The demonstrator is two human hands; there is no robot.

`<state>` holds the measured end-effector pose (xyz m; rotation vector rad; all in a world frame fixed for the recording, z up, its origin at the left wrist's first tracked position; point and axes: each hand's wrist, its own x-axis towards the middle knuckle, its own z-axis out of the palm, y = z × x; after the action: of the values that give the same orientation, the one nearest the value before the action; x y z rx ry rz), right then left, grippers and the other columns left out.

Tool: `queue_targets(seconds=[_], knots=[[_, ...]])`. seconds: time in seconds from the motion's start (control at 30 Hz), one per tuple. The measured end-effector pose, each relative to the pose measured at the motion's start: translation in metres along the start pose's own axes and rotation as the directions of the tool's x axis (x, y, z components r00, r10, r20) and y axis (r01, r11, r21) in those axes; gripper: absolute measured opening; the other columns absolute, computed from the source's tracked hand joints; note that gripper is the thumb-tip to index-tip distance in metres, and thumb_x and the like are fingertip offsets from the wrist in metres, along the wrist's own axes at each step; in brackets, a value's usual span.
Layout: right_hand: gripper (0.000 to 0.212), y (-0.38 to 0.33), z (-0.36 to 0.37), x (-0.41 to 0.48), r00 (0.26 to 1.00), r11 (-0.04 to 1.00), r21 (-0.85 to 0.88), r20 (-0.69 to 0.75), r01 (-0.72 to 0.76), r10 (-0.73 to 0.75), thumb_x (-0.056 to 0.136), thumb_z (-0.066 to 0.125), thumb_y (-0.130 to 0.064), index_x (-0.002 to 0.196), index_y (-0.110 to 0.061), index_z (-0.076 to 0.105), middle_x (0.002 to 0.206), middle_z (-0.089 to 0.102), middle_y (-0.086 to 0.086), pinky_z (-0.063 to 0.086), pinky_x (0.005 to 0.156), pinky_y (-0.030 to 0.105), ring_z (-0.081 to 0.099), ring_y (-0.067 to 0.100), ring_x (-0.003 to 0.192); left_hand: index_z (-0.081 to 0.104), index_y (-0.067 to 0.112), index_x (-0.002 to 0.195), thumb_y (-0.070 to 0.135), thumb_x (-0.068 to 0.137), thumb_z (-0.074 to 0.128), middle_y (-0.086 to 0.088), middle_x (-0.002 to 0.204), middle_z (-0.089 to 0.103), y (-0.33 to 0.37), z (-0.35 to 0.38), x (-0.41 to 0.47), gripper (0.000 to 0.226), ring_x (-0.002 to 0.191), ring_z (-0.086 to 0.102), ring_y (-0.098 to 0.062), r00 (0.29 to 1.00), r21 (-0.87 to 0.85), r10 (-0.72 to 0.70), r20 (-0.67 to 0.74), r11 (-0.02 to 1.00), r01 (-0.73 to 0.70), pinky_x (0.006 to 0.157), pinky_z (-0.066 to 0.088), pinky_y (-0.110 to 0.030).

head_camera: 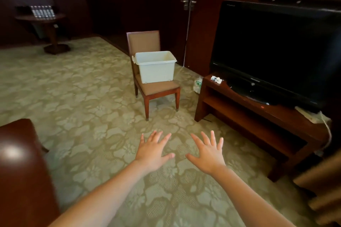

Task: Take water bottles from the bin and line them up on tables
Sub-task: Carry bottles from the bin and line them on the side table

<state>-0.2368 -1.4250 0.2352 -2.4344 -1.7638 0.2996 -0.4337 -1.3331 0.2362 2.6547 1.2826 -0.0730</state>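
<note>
A white plastic bin (155,68) stands on the seat of a brown chair (158,88) in the middle of the room; no bottles show in the part of its inside that I can see. Several water bottles (42,11) stand in a row on a round dark table (39,18) at the far left. My left hand (153,151) and my right hand (208,153) are stretched out palm down over the carpet, well short of the chair. Both hold nothing and have their fingers spread.
A large black TV (276,49) sits on a low wooden stand (258,116) at the right. One bottle (198,84) lies on the floor between chair and stand. A dark wooden tabletop (20,167) fills the near left. Patterned carpet covers the floor.
</note>
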Motion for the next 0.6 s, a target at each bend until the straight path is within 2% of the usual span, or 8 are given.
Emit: queue_targets(seconds=[0.3, 0.6], knots=[[0.083, 0.024, -0.009, 0.205, 0.985, 0.988, 0.015, 0.074, 0.153, -0.154, 0.09, 0.045, -0.067, 0.158, -0.038, 0.008, 0.167, 0.0, 0.004, -0.021, 0.115, 0.058, -0.024, 0.032, 0.149, -0.001, 0.038, 0.154, 0.069, 0.092, 0.034, 0.0, 0.165, 0.001, -0.032, -0.014, 0.162, 0.078, 0.151, -0.008, -0.022, 0.985, -0.069, -0.169, 0.026, 0.983, 0.171, 0.119, -0.007, -0.057], [0.083, 0.018, -0.036, 0.446, 0.978, 0.981, 0.039, 0.071, 0.192, -0.195, 0.09, 0.048, -0.064, 0.158, -0.039, 0.008, 0.167, 0.0, 0.004, -0.02, 0.117, 0.058, -0.023, 0.031, 0.15, 0.0, 0.037, 0.155, 0.069, 0.092, 0.034, -0.002, 0.165, 0.004, -0.115, -0.06, 0.383, 0.078, 0.152, -0.006, -0.022, 0.98, -0.073, -0.199, 0.014, 0.977, 0.2, 0.119, -0.006, -0.057]])
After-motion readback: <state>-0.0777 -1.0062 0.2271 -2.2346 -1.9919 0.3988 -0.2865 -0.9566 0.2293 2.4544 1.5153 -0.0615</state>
